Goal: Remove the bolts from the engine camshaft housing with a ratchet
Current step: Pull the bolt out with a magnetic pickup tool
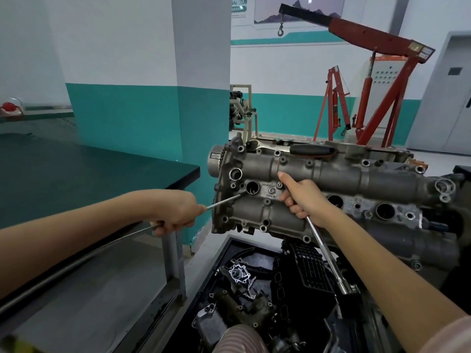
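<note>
The grey camshaft housing (300, 174) sits tilted on an engine, studded with several bolts and open round bores. My left hand (178, 212) grips a thin metal rod (224, 202) whose tip points at a bore near the housing's left end. My right hand (303, 198) grips the head end of a long chrome ratchet (328, 258) pressed against the housing's middle; its handle slants down to the right. A second wrench with a black handle (312, 149) lies on top of the housing.
A dark green workbench (102, 169) stands at the left. Below the engine a black tray (229, 250) holds several engine parts. A red engine crane (377, 80) stands behind at the right, and a white-and-teal pillar (201, 98) rises behind the bench.
</note>
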`<state>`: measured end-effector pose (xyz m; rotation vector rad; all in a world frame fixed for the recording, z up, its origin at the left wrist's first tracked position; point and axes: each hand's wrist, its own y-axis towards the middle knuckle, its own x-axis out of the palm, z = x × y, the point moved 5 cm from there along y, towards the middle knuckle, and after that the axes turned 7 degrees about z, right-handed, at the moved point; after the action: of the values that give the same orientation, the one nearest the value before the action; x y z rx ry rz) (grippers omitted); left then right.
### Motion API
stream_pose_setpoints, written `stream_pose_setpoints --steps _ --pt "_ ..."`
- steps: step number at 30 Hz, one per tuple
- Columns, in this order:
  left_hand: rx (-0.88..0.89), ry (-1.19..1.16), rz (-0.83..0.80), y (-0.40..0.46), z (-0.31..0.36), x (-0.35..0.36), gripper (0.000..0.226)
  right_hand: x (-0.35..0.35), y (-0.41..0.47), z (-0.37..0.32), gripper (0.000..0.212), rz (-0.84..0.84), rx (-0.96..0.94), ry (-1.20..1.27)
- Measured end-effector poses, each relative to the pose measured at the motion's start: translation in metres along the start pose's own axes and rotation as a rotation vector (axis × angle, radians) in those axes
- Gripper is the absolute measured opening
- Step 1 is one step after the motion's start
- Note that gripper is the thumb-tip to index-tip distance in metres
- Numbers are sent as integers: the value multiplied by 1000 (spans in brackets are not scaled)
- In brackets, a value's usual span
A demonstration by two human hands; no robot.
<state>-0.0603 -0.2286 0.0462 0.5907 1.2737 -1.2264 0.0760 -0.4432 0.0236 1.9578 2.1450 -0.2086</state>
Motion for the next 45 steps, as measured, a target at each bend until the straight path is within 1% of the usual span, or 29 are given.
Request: stream_pose_setpoints --steps 4,9,14,19,25,31,35,45 --pt "-9 29 29 1 8 -12 49 0 -1 -1 54 10 -15 11" --pt "-16 7 56 -3 18 -28 52 0 -2 -2 52 15 -22 20" --pt "-26 102 -35 1 31 -19 47 0 -1 -1 52 20 -30 24" --pt "-23 62 -83 24 52 -9 42 0 0 0 53 11 -26 25" --pt "-35 117 -147 35 80 -12 41 -1 3 2 53 7 -38 23" --pt "-103 214 -191 47 96 -16 32 1 4 1 54 14 -43 19" --pt "-152 221 -237 46 95 -20 39 0 2 1 54 36 -54 16" --pt "-85 184 -169 27 76 -25 38 -1 -1 1 54 51 -69 15"
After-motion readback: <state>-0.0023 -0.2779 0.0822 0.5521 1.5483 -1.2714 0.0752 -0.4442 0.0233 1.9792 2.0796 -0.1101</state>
